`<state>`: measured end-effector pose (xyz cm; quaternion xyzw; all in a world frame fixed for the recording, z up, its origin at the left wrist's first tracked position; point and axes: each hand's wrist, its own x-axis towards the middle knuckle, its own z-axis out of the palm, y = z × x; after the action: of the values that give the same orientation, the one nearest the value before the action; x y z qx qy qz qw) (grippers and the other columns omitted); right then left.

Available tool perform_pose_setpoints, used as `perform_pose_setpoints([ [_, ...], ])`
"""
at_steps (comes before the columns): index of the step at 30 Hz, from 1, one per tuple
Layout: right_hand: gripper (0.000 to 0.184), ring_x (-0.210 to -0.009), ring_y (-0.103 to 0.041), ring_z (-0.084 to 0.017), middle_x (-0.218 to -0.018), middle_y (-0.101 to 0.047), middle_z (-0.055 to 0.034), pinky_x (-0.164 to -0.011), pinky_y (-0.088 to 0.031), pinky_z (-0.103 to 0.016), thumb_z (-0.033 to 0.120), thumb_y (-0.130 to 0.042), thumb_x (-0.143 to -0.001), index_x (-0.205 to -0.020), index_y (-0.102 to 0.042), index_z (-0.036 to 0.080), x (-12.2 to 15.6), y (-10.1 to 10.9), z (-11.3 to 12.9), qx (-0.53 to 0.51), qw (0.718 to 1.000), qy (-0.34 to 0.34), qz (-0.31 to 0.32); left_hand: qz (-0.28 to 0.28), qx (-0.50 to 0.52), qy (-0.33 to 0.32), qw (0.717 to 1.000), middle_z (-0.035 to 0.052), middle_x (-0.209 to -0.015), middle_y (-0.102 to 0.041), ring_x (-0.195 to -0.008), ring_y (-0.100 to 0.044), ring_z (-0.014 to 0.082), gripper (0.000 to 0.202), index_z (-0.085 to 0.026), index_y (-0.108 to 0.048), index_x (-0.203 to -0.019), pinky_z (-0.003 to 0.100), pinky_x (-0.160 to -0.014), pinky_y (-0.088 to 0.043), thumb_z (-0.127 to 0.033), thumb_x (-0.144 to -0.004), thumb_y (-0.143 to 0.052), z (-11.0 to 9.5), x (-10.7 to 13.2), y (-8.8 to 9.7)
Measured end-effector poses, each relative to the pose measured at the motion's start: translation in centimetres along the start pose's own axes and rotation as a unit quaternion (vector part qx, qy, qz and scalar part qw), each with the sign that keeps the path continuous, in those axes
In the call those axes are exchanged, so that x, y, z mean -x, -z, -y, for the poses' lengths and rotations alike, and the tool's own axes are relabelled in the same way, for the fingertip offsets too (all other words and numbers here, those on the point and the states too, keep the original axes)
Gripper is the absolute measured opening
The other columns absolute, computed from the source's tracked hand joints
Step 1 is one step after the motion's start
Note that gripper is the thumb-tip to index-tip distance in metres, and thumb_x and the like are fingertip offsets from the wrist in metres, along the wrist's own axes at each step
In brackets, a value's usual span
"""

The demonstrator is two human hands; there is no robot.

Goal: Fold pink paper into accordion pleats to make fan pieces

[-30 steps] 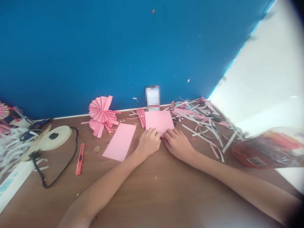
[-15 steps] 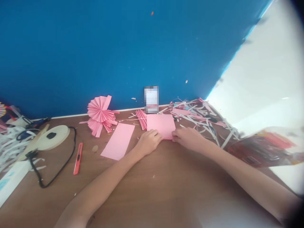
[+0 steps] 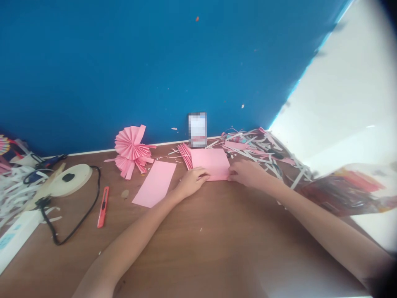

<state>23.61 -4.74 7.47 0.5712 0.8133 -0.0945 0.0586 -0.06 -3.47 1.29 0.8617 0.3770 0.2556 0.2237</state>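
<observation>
A sheet of pink paper (image 3: 210, 161) lies on the brown table in front of me, with a narrow fold line along its near edge. My left hand (image 3: 192, 182) rests at its near left corner, fingers curled and closed on that edge. At the near right corner, my right hand (image 3: 248, 174) pinches the same edge with thumb and fingertips. Left of my left hand lies a second flat pink sheet (image 3: 155, 182). An accordion-folded pink strip (image 3: 185, 155) sits just behind the left side of the held sheet.
Pink pleated paper fans (image 3: 132, 145) stand against the blue wall. A phone (image 3: 197, 130) leans there too. Left are a red cutter knife (image 3: 103, 207), a tape roll (image 3: 72, 178), a black cable (image 3: 93, 211) and a power strip (image 3: 20, 236). Paper scraps (image 3: 263, 149) and a plastic bag (image 3: 347, 190) lie right.
My left hand has shifted slightly along the near edge, its fingers drawn in more. My right hand has moved slightly up at the right corner. The paper stays in nearly the same place.
</observation>
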Motion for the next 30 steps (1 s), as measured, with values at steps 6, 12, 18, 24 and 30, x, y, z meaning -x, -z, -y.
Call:
perform_pose_setpoints([
  [6, 0.014, -0.091, -0.058, -0.019, -0.099, -0.065, -0.0067, -0.069, -0.035, -0.026, 0.024, -0.051, -0.089, -0.095, -0.064, 0.021, -0.1, -0.5, 0.9, 0.033, 0.989, 0.119, -0.080, -0.009, -0.082, -0.070, 0.994, 0.0054, -0.099, -0.065, -0.094, -0.061, 0.0159, 0.025, -0.019, -0.064, -0.104, 0.030, -0.084, -0.049, -0.022, -0.097, -0.040, -0.2, 0.5, -0.4],
  [12, 0.018, -0.082, -0.061, -0.018, -0.094, -0.067, -0.0057, -0.061, -0.031, -0.026, 0.025, -0.044, -0.092, -0.090, -0.063, 0.022, -0.2, -1.1, 1.3, 0.067, 0.992, 0.102, -0.039, -0.022, -0.124, -0.076, 0.989, 0.0074, -0.102, -0.065, -0.097, -0.059, 0.0177, 0.026, -0.017, -0.061, -0.107, 0.034, -0.088, -0.049, -0.027, -0.097, -0.039, -0.8, 0.4, -0.4],
  [18, 0.020, -0.079, -0.062, -0.019, -0.092, -0.067, -0.0067, -0.057, -0.029, -0.026, 0.023, -0.043, -0.092, -0.086, -0.062, 0.021, 0.2, -0.6, 0.8, 0.084, 0.993, 0.084, -0.025, -0.050, -0.177, -0.022, 0.983, 0.0117, -0.135, -0.052, -0.128, -0.044, 0.0223, 0.039, -0.017, -0.047, -0.132, 0.042, -0.106, -0.038, -0.032, -0.096, -0.039, -0.9, 0.4, -0.5],
  [24, 0.015, -0.077, -0.061, -0.021, -0.091, -0.066, -0.0062, -0.056, -0.027, -0.027, 0.021, -0.047, -0.089, -0.083, -0.061, 0.021, 0.8, -0.2, -0.1, 0.095, 0.992, 0.088, 0.004, -0.082, -0.243, 0.061, 0.965, 0.0184, -0.147, -0.037, -0.139, -0.030, 0.0285, 0.055, -0.010, -0.035, -0.141, 0.047, -0.111, -0.030, -0.043, -0.096, -0.033, -0.1, 0.5, -1.4],
  [30, 0.021, -0.070, -0.057, -0.018, -0.085, -0.065, -0.0057, -0.057, -0.028, -0.026, 0.016, -0.041, -0.089, -0.083, -0.061, 0.021, 1.2, 0.4, 0.5, 0.090, 0.990, 0.105, 0.001, -0.171, -0.296, 0.122, 0.932, 0.0254, -0.142, -0.041, -0.138, -0.028, 0.0372, 0.056, -0.002, -0.040, -0.136, 0.057, -0.111, -0.024, -0.035, -0.091, -0.044, 0.3, 0.6, -1.3],
])
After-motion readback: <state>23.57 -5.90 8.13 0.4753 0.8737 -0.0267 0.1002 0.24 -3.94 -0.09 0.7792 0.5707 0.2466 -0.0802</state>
